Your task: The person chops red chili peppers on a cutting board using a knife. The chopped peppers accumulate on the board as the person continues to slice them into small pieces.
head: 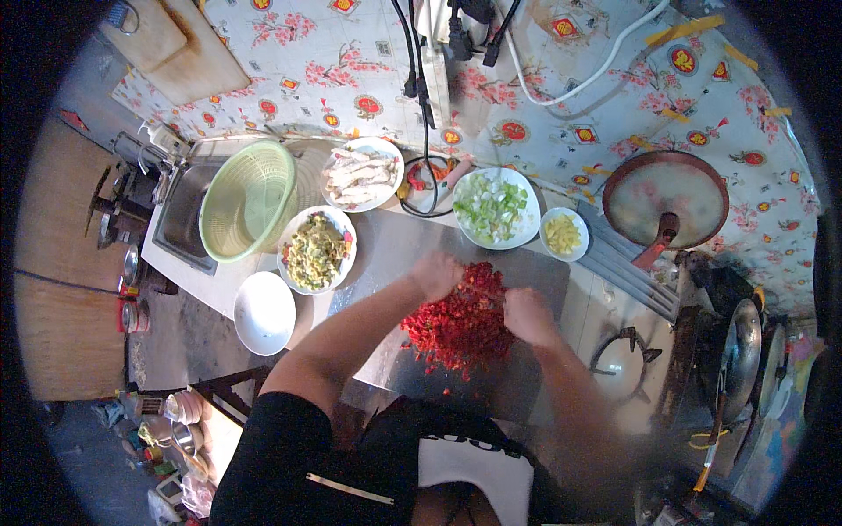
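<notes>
A heap of chopped red chili peppers [454, 335] lies spread on a metal cutting board [388, 240] in front of me. At the heap's upper left edge is my left hand [437, 276], its fingers curled and blurred. My right hand [528, 317] is bent into a fist at the heap's right edge. Whether either hand holds a tool is not clear, as no blade or handle shows plainly. Loose red bits lie scattered along the heap's near side.
Along the back stand bowls of chopped scallion [490, 207], yellow minced pieces [562, 235] and pale strips [362, 174]. At left are a bowl of chopped greenish food [316, 253], a white bowl [264, 314], a green colander [248, 200] and a sink [187, 204]. A gas burner [618, 365] is at right.
</notes>
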The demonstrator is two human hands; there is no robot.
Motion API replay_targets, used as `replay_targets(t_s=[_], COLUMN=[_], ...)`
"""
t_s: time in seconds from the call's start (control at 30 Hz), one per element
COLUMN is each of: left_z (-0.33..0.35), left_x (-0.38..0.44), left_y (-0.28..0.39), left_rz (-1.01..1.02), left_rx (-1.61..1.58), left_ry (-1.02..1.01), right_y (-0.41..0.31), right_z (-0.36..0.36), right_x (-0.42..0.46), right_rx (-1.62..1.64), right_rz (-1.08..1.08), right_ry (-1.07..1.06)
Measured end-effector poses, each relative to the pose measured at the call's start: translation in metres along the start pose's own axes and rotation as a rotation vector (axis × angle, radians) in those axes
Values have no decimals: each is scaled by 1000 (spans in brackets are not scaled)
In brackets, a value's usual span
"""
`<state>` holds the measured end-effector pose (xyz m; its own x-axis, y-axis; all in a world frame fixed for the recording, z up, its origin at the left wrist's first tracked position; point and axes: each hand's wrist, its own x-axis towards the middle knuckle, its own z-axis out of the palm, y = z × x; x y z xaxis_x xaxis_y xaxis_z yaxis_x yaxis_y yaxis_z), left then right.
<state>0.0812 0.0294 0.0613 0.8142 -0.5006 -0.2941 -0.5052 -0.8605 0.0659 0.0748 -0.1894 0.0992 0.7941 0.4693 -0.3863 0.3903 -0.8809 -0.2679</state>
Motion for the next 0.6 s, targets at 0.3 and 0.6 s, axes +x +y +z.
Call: replay_targets(t_s=[0.3,0.6], left_z=[-5,-6], left_x=[13,-11], left_y=[4,-3], left_rz=[-14,44], left_rx=[26,39], left_ry=[-96,-14], right_y=[14,-20], right_z=[16,-16], right_x=[24,-5], right_rx=[-25,-4], right_rz=[10,-7], right_ry=[-23,-80])
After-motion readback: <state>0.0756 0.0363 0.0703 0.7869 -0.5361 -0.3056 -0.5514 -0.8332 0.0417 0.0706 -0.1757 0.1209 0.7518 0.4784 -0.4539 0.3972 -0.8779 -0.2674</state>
